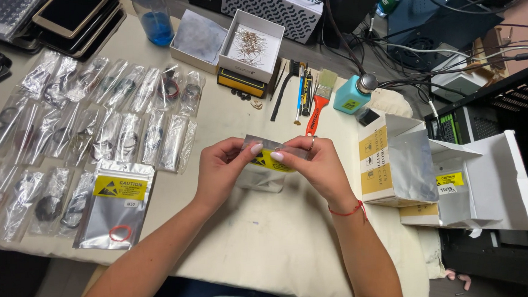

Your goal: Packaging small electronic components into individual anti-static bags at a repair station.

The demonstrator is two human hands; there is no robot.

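Right now a silver anti-static bag (264,169) with a yellow warning label is held up just above the pale work mat (263,239), pinched at its top edge between both hands. The left hand (220,172) is closed on the bag's left corner, thumb and fingers pressed together on the foil, while the right hand (319,166) is clamped on the right corner in the same way, a red string bracelet (348,211) seen at its wrist. The bag hangs in the middle of the view, its lower part dangling close over the mat. To the left, rows of small clear plastic bags (94,121) are laid out side by side, and nearer the front edge a larger silver bag with a yellow label (116,204) lies flat, a red ring (120,233) showing at its lower part. Behind the hands, an open white box (251,46) of small parts is set on the mat, with an orange-handled brush (319,103) and a teal pump bottle (353,95) just to its right. On the right side, an open cardboard box lined with silver foil (397,165) is placed close to the right hand, and a second opened white box (488,179) stands beyond it. A blue-filled bottle (153,18) is seen at the far edge.
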